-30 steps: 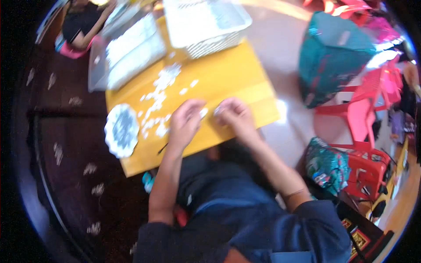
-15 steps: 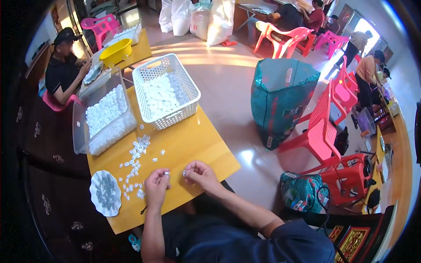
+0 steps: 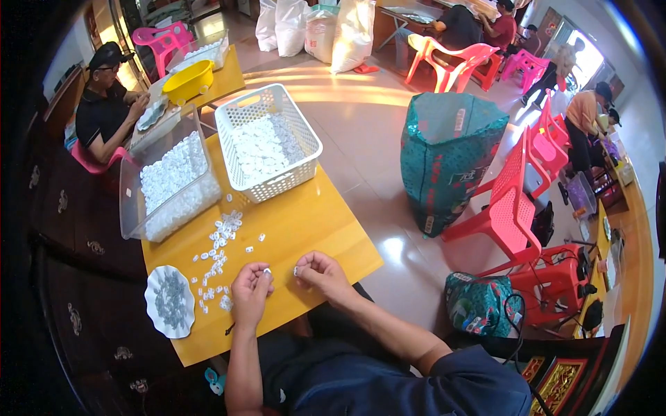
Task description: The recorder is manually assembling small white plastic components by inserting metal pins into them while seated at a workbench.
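Above the near part of the yellow wooden table point(image 3: 326, 215), my left hand point(image 3: 251, 292) pinches a small white plastic piece point(image 3: 268, 271) between thumb and fingertips. A short gap away, my right hand point(image 3: 323, 279) is closed on another small white piece point(image 3: 297, 271). Fine details of both pieces are too small to make out. Loose white pieces point(image 3: 220, 239) with dark marks lie scattered beyond and left of my left hand. A white scalloped plate point(image 3: 153, 320) at the table's left edge holds many tiny grey parts.
A white perforated basket point(image 3: 277, 188) and a clear plastic bin point(image 3: 128, 215), both full of white pieces, stand at the table's far side. A tall green bag point(image 3: 444, 166) and red chairs point(image 3: 503, 208) stand on the right. At far left sits a person point(image 3: 104, 118) near a yellow basin point(image 3: 187, 82).
My hands have moved slightly apart, still pinching their pieces. The whole view has shifted a little. The seated person at far left has raised their hands slightly.
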Available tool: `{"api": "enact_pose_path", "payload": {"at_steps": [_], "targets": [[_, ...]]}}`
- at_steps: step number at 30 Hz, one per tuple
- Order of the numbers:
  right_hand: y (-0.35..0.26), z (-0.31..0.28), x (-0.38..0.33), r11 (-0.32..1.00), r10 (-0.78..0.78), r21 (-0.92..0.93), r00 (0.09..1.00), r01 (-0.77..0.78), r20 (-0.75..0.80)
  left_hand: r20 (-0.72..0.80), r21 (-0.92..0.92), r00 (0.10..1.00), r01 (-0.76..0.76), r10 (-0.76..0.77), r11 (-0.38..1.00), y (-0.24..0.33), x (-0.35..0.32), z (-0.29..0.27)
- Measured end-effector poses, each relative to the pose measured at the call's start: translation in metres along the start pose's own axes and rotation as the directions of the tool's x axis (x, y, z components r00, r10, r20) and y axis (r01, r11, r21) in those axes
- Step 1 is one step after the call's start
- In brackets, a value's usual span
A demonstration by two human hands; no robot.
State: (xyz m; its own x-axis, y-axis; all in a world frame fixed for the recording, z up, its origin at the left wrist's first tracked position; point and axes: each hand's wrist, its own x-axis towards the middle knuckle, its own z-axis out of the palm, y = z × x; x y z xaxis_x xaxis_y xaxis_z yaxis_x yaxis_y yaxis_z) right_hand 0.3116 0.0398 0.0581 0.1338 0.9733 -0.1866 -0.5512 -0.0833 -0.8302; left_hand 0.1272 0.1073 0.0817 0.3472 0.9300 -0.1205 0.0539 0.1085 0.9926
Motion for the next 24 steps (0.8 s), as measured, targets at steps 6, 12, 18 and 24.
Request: {"api": "enact_pose_path", "payload": {"at_steps": [6,12,18,24], "targets": [[0.010,-0.001,0.004,0.999,0.028,0.020,0.999,-0.028,0.018,0.057,0.080,0.998,0.022,-0.027,0.997,-0.003,-0.006,-0.009],[-0.006,-0.005,0.010,0.996,-0.032,-0.088,0.998,0.028,-0.045,0.120,0.106,0.987,-0.123,0.110,0.987,0.012,0.012,0.009],[-0.003,-0.003,0.011,0.997,0.037,-0.067,0.999,-0.037,-0.009,0.148,0.162,0.986,-0.101,0.077,0.982,0.008,0.011,0.007],[-0.003,-0.003,0.005,0.997,0.041,-0.067,0.999,-0.041,0.002,0.155,0.153,0.981,-0.136,0.113,0.979,0.012,0.007,0.012]]}}
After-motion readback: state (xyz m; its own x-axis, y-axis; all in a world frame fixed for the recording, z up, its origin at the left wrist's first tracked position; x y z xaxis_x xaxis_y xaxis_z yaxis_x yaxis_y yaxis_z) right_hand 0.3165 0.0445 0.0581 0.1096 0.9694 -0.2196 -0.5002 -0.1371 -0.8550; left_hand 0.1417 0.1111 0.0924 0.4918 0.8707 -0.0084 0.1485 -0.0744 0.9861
